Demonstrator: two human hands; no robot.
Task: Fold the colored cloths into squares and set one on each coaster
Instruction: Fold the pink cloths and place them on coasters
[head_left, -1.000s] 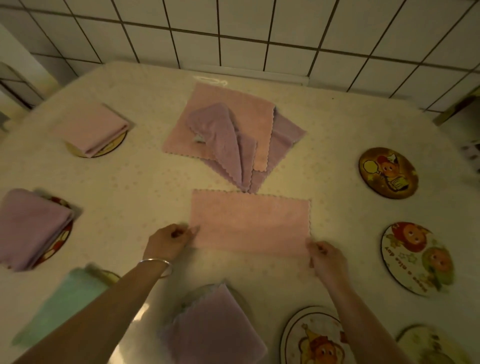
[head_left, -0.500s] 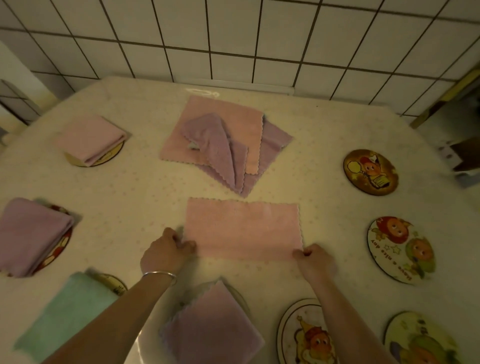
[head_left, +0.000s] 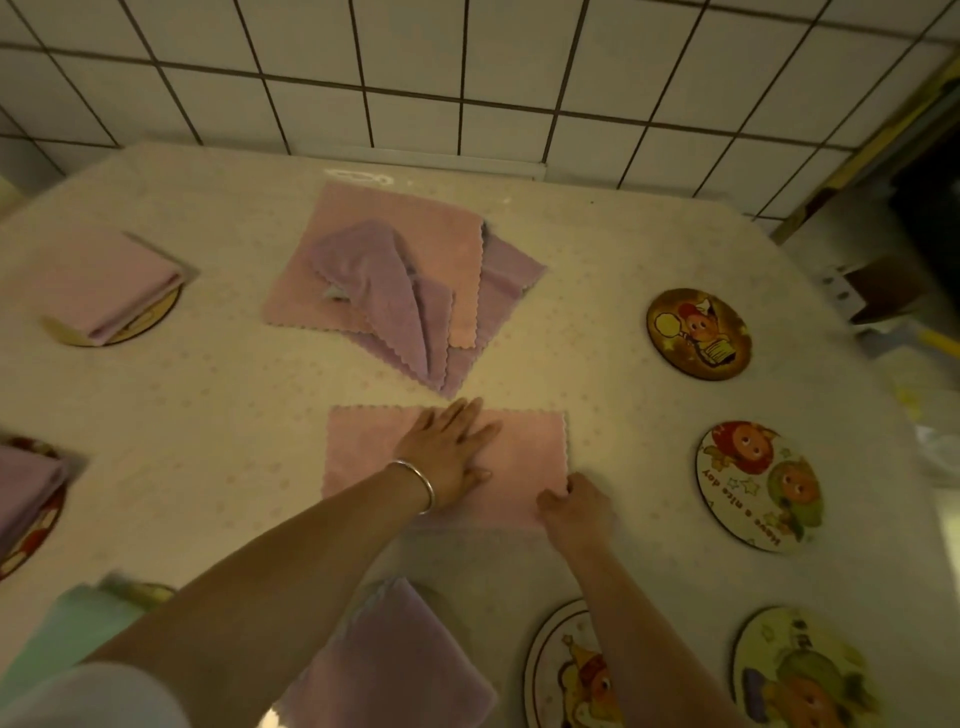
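Observation:
A pink cloth (head_left: 524, 447), folded into a long rectangle, lies flat in the middle of the table. My left hand (head_left: 449, 449) rests flat on its centre, fingers spread. My right hand (head_left: 571, 506) pinches the cloth's near right corner. Behind it lies a loose pile of pink and purple cloths (head_left: 400, 291). Bare cartoon coasters sit at the right (head_left: 698, 332), (head_left: 758, 483), and at the near edge (head_left: 566, 670), (head_left: 800, 675). Folded cloths lie on coasters at the far left (head_left: 98, 283), at the left (head_left: 26, 488), near left in green (head_left: 78, 629) and near centre in purple (head_left: 395, 660).
The table (head_left: 623, 239) wears a pale dotted covering and backs onto a white tiled wall (head_left: 467, 78). Dark furniture and clutter (head_left: 914, 249) stand beyond the table's right edge.
My left hand left the cloth's near left corner and moved right, onto the middle of the cloth, laid flat. My right hand stays at the near right corner.

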